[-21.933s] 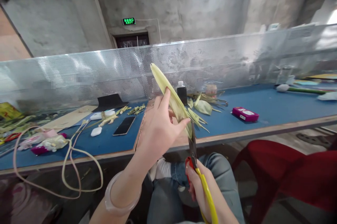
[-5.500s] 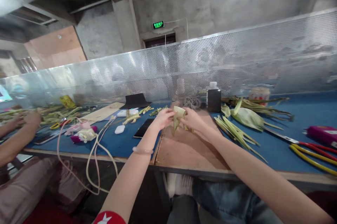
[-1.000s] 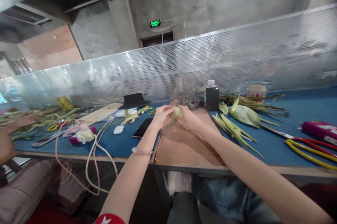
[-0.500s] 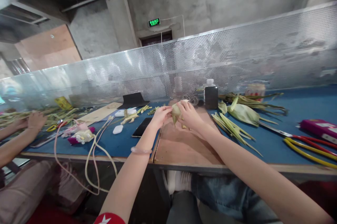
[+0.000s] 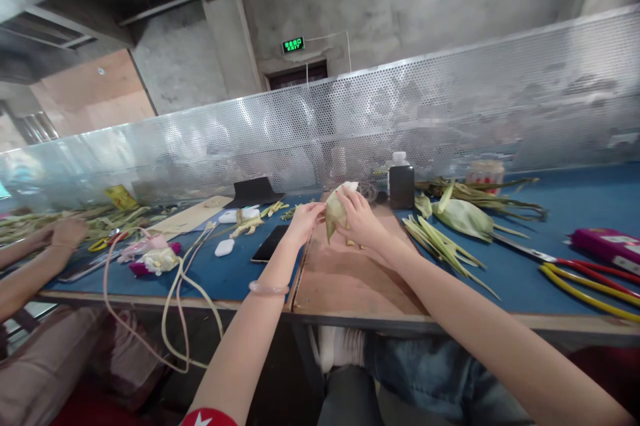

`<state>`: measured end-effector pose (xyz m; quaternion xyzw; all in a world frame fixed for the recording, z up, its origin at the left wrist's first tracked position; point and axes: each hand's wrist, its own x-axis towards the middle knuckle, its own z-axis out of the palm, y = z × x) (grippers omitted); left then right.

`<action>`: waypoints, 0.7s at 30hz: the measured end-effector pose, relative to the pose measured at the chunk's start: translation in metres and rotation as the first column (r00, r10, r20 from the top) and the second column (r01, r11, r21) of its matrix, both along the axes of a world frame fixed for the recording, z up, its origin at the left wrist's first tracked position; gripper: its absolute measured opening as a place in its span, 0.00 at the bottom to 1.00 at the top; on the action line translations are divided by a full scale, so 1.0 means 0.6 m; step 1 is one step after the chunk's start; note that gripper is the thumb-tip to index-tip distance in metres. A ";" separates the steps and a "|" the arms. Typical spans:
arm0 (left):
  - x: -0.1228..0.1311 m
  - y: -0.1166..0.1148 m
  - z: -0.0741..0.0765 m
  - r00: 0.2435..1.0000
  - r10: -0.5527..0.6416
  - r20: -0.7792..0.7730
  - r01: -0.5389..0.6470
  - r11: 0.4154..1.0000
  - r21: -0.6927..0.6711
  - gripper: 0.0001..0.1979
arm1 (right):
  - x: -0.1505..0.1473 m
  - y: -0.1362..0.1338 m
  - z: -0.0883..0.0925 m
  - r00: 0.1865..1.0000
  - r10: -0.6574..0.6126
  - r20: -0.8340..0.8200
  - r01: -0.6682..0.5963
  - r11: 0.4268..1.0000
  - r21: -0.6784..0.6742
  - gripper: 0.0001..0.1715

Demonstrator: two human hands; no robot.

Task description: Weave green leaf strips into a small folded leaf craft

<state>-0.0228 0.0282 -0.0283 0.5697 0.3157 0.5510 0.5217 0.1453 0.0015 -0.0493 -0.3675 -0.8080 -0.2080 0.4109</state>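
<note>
Above the brown board, a folded pale-green piece that looks like corn husk is held up between my two hands. My left hand pinches its left edge with thumb and fingers together. The fingers of my right hand wrap over its upper right side, and the thumb is mostly hidden. A pointed flap of the husk hangs down between the hands. Small yellowish bits lie on the board under my right hand. Close by on the right are split green strips and a broad husk leaf.
Scissors with red and yellow handles and a purple box lie right. A bottle stands behind a dark phone. Left are a black phone, a white case and looped cords. A co-worker's hands touch husks at far left.
The husk piece is tilted up, showing more of its pale face and a longer hanging flap. My right hand has shifted slightly around it; my left hand stays almost in place.
</note>
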 end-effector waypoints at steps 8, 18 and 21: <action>-0.002 0.008 -0.007 0.999 -0.045 -0.027 0.044 0.999 -0.011 0.08 | -0.006 -0.005 -0.005 0.997 -0.042 -0.067 0.035 0.995 -0.098 0.45; -0.006 0.017 -0.017 0.992 -0.109 -0.063 0.103 0.990 -0.092 0.10 | -0.023 -0.024 -0.006 0.987 -0.156 -0.030 0.146 0.967 -0.209 0.50; -0.004 0.016 -0.018 0.989 -0.134 -0.056 0.128 0.987 -0.099 0.09 | -0.023 -0.018 -0.012 0.986 -0.166 0.003 0.163 0.967 -0.198 0.52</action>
